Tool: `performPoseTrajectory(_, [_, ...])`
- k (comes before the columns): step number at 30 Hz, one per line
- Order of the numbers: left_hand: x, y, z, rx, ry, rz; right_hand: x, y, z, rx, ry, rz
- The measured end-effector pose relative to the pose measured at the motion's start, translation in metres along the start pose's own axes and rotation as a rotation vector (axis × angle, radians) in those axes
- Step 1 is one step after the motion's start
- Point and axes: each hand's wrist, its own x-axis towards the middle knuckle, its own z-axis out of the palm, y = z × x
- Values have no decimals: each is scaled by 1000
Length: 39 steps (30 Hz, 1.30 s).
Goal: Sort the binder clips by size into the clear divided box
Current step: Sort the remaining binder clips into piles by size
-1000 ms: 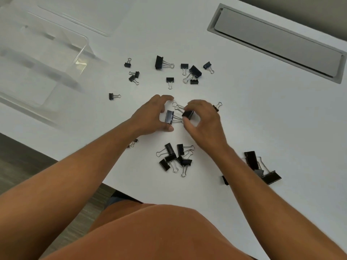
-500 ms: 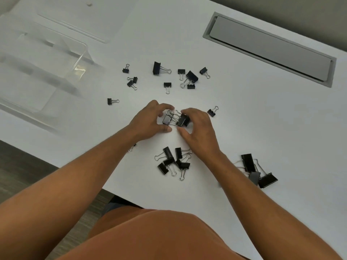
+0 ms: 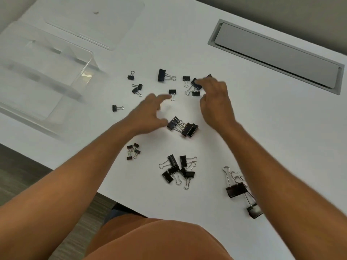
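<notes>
Fingers (image 3: 206, 82) loosely spread (both hands), empty

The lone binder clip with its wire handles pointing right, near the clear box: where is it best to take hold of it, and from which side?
Probably pinch the wire handles of the lone binder clip from above. It lies flat and apart from the others, its black body toward the clear box, so the handles face the left hand.

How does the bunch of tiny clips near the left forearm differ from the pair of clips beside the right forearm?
The tiny clips are far smaller than the large clips. They lie closer together, while the large clips spread out towards the table edge on long wire handles. Both are black with silver handles, and neither is in the clear divided box.
</notes>
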Motion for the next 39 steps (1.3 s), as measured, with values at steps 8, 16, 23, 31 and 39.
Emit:
performPoseTrajectory(8, [86,-17,-37,332,168,-5,61,30,-3,-236,-349,-215])
performPoseTrajectory(16, [103,-26,-41,205,277,44,33,35,-14,8,-180,-14])
performPoseTrajectory(23, [22,18,-14,-21,435,175,-46,-8,-25,400,17,264])
performPoseTrajectory(31, [-30,7,48,-73,274,39,-101,-31,10,369,-40,359])
performPoseTrajectory(39, [-28,4,58,-87,269,13,-96,-28,20,205,-137,249])
